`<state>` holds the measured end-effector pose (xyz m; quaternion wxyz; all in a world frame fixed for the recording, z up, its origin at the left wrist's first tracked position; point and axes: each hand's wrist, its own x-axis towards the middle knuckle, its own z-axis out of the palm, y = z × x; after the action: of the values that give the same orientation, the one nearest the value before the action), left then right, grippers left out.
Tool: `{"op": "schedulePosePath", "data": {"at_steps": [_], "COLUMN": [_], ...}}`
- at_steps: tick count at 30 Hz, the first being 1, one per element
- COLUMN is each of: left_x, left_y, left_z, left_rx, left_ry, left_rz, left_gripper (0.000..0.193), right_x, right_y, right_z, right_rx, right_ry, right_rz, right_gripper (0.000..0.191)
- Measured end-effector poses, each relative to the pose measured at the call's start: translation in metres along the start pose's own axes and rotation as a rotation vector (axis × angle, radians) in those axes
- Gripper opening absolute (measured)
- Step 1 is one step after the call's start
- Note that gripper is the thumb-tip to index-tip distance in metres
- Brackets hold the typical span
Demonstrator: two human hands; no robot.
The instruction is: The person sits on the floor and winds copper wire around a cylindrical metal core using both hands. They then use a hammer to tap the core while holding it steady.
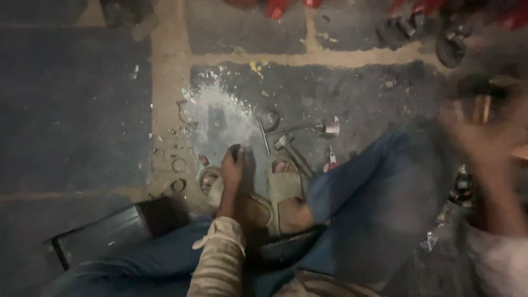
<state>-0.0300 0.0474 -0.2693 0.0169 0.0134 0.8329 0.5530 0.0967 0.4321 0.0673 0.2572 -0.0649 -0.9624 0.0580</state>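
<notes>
1. The left hand (233, 165) reaches down between the two sandalled feet, fingers curled around a small dark object (237, 153); what that object is I cannot tell.
2. The right hand (487, 144) is raised at the right edge, blurred; whether it grips anything I cannot tell.
3. The dark object sits at the near edge of the white powder patch (217, 113), so work there looks under way, not finished.
4. Right of the patch: one T-handled wrench (275, 131), one hammer (287, 144), one red-handled tool (331, 159).
5. Left of the patch: two metal rings (179, 175).
</notes>
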Motion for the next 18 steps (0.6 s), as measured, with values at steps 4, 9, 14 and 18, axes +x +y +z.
{"op": "schedulePosePath", "data": {"at_steps": [4,9,14,18], "left_x": [0.007,-0.004,-0.012,-0.019], "left_y": [0.01,-0.005,-0.022,-0.021], "left_z": [0.0,-0.022,-0.025,-0.017], "left_rx": [-0.186,-0.657,-0.638,-0.099], "left_ry": [-0.019,0.045,-0.06,-0.061], "left_rz": [-0.058,-0.254,-0.039,0.142], "left_gripper": [0.045,0.048,0.043,0.045], "right_x": [0.033,-0.012,-0.065,-0.072], "right_y": [-0.109,-0.196,-0.21,-0.213], "right_z": [0.099,0.235,0.293,0.307], "right_rx": [0.166,0.237,0.239,0.314], "right_ry": [-0.249,-0.543,-0.844,-0.805], "right_rz": [-0.292,-0.591,-0.65,-0.572], "right_gripper": [0.099,0.11,0.107,0.095]}}
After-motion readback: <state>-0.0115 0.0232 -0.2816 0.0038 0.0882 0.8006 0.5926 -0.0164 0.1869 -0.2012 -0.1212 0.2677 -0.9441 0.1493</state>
